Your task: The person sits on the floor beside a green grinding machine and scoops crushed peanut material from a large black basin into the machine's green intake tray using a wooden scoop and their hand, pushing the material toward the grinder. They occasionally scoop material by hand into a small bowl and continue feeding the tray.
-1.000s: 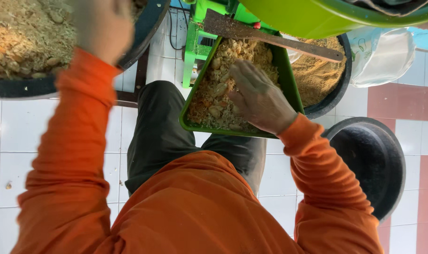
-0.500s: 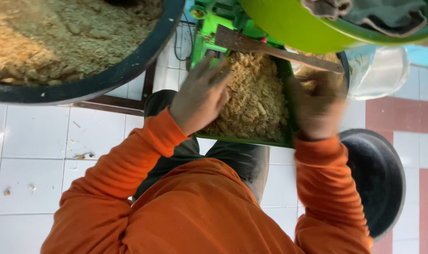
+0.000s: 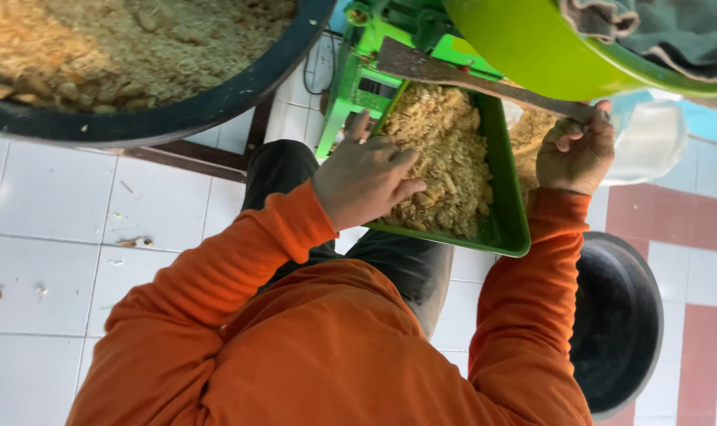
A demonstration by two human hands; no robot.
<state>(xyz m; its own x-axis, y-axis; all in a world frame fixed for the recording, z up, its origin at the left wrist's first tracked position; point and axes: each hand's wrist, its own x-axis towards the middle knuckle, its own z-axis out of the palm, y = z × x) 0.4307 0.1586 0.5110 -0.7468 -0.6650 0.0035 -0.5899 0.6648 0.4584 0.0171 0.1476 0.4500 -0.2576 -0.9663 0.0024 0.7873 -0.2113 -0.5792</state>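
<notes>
A big dark basin (image 3: 177,118) of tan shredded stuff filled the upper left, its far side cut off by the frame. A lime-green bowl (image 3: 532,55) hung at the upper right, also cropped, with grey cloth (image 3: 650,28) lying in it. On the tiled floor (image 3: 59,221) at the lower right sat an empty black basin (image 3: 618,315), partly hidden behind the orange right sleeve (image 3: 524,315).

The green tray (image 3: 504,197) lay between the two hands, above the person's dark-trousered knee, heaped with pale shredded chips (image 3: 445,150). Its upper end ran under a green machine (image 3: 374,71) that was mostly out of view.

The left hand (image 3: 366,177) rested on the tray's near edge, fingers loosely curled onto the chips; whether it gripped anything could not be told. The right hand (image 3: 575,154) was closed around the end of a long rusty blade (image 3: 469,79) that crossed the tray's top. A clear bag (image 3: 650,142) showed behind that hand, its contents unclear.
</notes>
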